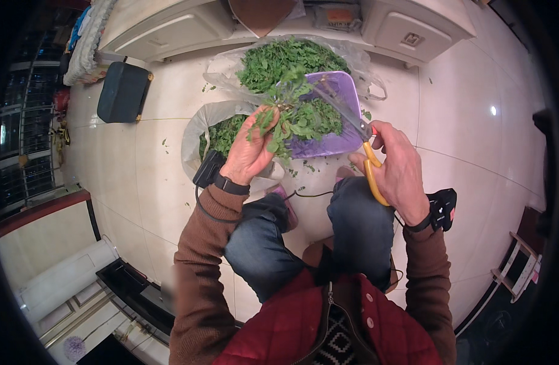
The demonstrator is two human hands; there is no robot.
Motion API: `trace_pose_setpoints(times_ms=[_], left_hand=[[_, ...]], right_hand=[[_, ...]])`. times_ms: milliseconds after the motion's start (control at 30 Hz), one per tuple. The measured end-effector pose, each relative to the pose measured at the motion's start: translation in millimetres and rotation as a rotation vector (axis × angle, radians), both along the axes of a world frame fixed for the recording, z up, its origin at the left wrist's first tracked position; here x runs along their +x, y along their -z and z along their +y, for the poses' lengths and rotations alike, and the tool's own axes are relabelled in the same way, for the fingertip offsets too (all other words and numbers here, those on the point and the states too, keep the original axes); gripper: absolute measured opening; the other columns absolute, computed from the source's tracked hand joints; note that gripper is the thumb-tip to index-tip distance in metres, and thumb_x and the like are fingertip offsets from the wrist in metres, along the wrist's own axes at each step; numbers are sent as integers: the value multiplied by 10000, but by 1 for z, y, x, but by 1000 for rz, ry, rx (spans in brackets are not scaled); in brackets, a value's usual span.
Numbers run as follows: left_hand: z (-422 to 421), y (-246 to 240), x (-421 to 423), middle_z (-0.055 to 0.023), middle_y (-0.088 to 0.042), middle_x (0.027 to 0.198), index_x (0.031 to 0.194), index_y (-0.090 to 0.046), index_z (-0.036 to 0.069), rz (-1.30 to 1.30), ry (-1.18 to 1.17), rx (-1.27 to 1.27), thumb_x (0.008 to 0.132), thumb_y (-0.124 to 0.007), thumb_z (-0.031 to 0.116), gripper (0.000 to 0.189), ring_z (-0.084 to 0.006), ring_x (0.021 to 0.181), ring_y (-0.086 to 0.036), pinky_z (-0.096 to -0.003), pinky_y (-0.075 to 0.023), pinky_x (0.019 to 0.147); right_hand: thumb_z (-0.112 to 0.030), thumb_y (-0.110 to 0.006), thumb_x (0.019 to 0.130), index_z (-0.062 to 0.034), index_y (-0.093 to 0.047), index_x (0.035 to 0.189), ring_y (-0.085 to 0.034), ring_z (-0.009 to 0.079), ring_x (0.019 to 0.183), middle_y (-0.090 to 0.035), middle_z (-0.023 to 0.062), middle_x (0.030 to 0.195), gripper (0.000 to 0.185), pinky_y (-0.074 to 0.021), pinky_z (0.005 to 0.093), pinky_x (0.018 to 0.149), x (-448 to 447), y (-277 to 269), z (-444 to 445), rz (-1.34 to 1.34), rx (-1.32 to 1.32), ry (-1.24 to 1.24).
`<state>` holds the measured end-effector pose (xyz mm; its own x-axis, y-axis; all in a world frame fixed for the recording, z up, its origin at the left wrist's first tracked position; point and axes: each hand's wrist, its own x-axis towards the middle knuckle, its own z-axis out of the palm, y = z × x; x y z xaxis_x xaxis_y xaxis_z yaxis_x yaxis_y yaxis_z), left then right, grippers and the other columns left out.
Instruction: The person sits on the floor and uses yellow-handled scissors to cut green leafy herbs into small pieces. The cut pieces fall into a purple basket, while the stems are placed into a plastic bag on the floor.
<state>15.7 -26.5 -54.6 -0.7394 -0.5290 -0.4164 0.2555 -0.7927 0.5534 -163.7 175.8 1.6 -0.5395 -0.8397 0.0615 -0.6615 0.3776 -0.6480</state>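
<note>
My left hand [252,146] pinches a leafy green plant [286,116] near its base, and its leaves spread out over a purple plastic basket [354,98]. In my right hand [395,171] is a pair of scissors [373,159] with yellow handles. Their dark blades point up and left over the basket, with the tips close to the plant's leaves. Cut greens [325,118] lie inside the basket, partly hidden behind the held plant. To its left stands a plastic bag [192,132] of greens, partly covered by my left hand and wrist.
Behind the basket, an opened plastic bag [222,64] holds a large heap of greens [290,61]. A pale cabinet [174,36] runs along the back. A dark stool [123,92] sits at the left. Leaf scraps [309,166] dot the tiled floor [466,123], and a black cable [313,195] passes between my legs.
</note>
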Motion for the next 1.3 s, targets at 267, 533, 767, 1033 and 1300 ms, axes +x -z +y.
trace_pose_setpoints(times_ms=[267,533,767,1033,1300], left_hand=[[-5,-7,14,2,-659,1118,1214,-609,107,236,86,-36,880,-710,247,376,-186,980,-601,-318,-495,818],[14,-26,6,1,-599,932,1021,-576,58,35,-30,-76,943,-615,117,105,-100,850,-594,-252,-506,768],[6,-22,5,2,-633,1026,1149,-591,98,-27,31,-125,933,-643,177,236,-146,943,-604,-337,-507,854],[10,-25,1,-8,-653,908,1054,-580,54,-161,-134,-401,919,-665,136,179,-91,785,-618,-242,-518,713],[11,-33,-3,1,-651,800,973,-588,51,-349,-109,-555,911,-672,90,112,-44,649,-587,-189,-479,580]], right_hand=[[-253,-847,654,-63,-599,1105,-577,267,878,-615,77,924,549,-496,364,728,8,0,-7,200,-148,-81],[-249,-842,665,-79,-610,1102,-566,257,855,-605,61,911,523,-483,360,706,6,0,-11,319,-189,-125],[-147,-849,618,-80,-618,1104,-573,271,862,-611,70,914,542,-473,368,762,5,3,-13,271,-209,-118],[-175,-848,631,-98,-618,1121,-556,262,864,-594,57,895,546,-468,365,726,1,4,-7,413,-48,-107],[-210,-798,679,-114,-608,1143,-530,257,866,-552,71,916,511,-480,353,687,-6,-4,-8,509,-18,-169]])
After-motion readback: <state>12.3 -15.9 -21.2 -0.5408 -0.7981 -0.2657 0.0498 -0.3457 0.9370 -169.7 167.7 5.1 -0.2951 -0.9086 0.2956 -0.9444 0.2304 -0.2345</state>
